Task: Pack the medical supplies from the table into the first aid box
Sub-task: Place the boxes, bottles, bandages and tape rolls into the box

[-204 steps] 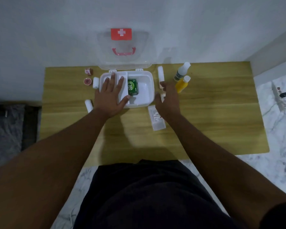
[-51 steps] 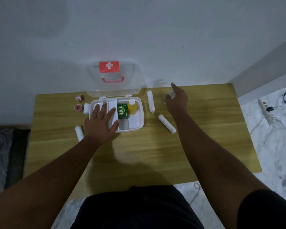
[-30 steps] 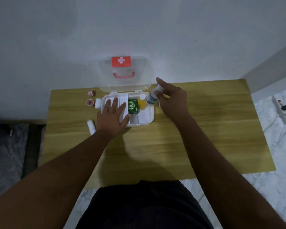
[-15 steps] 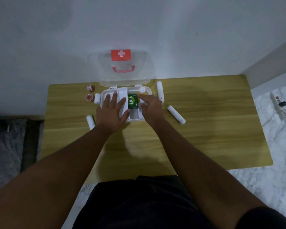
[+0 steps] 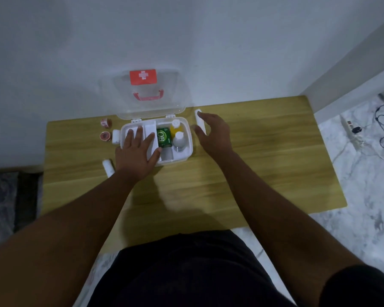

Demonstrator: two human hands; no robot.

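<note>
The white first aid box (image 5: 189, 138) stands open on the wooden table (image 5: 264, 162), its clear lid (image 5: 151, 94) leaning on the wall. Inside lie a green packet (image 5: 163, 137), a yellow bottle (image 5: 175, 127) and a white bottle (image 5: 179, 140). My left hand (image 5: 136, 152) rests flat, fingers spread, on the box's left part. My right hand (image 5: 213, 134) hovers open just right of the box, over a white roll (image 5: 199, 117) that it partly hides.
Two red tape rolls (image 5: 106, 122) (image 5: 105, 136) and a small white roll (image 5: 115, 136) lie left of the box. Another white roll (image 5: 108, 167) lies by my left wrist. Cables and a power strip (image 5: 353, 131) lie on the marble floor at right.
My right hand let go of the white bottle inside the box and moved out to the right, over the white roll. My left hand stayed on the box.
</note>
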